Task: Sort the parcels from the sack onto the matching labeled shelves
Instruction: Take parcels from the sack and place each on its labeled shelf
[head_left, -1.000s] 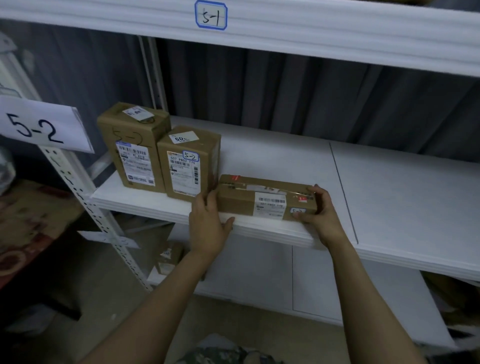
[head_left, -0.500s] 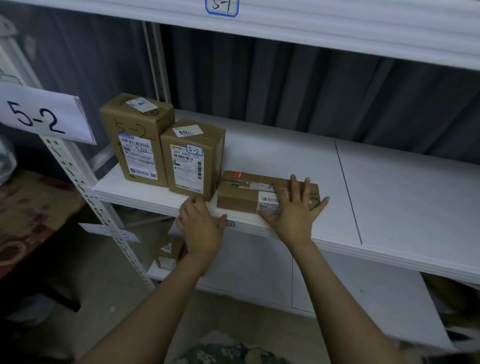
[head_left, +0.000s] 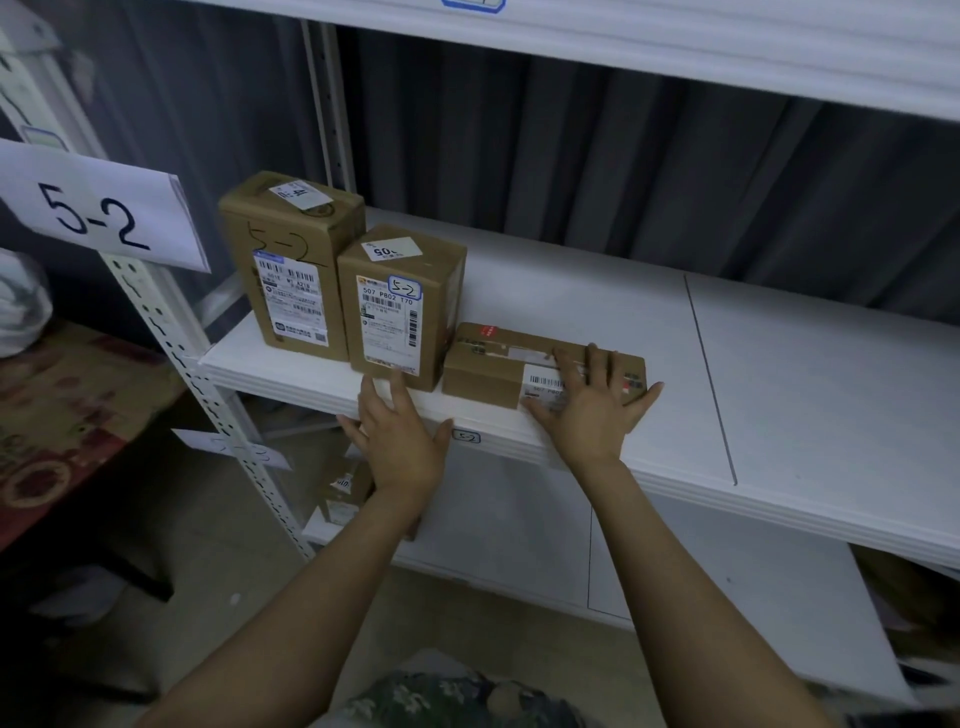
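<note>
Both hands (head_left: 400, 441) and forearms (head_left: 291, 613) are bare; camouflage-patterned clothing (head_left: 457, 696) below

A flat brown cardboard parcel (head_left: 488, 364) lies on the white shelf (head_left: 810, 374), just beside a small upright brown cardboard box (head_left: 400, 312) (its label reads 5-2). The right hand (head_left: 592, 410) rests spread-fingered on the parcel; the left hand (head_left: 400, 439), fingers straight, lies at the shelf's front edge.

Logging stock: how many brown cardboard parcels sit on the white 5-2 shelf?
3: a tall brown cardboard box at the left end, a shorter upright brown box beside it, a flat brown box rightmost, under the right hand. None looks hidden.
</note>
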